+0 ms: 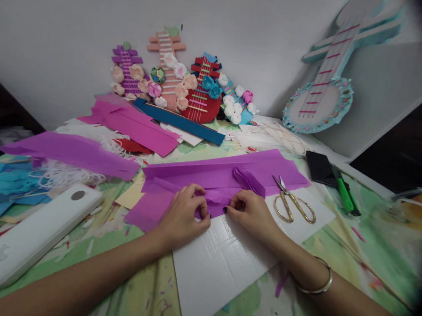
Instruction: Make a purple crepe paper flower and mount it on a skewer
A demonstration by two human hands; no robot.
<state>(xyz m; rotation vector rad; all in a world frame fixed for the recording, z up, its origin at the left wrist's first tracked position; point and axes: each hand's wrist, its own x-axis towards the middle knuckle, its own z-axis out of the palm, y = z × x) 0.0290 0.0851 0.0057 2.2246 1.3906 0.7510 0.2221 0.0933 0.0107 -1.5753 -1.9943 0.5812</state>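
Observation:
Purple crepe paper (227, 177) lies in overlapping sheets across a white board (226, 267). My left hand (188, 213) has its fingers curled on the lower edge of the paper, thumb and forefinger close together. Facing it across a small gap, my right hand (248, 212) pinches the same edge, with a dark nail showing. Just above the right hand a folded purple strip (248, 180) stands up from the sheet. Gold-handled scissors (293, 202) rest to the right, their blades slightly apart. The fingertips partly cover the paper between them.
At left lie a white oblong device (39, 236), white string (67, 173) and blue scraps (11, 180). Pink paper (135, 125) and a dark blue strip (179, 121) are behind. Several flower-decorated paper instruments (203, 103) lean on the wall. A green cutter (345, 191) and black phone-like slab (320, 168) lie right.

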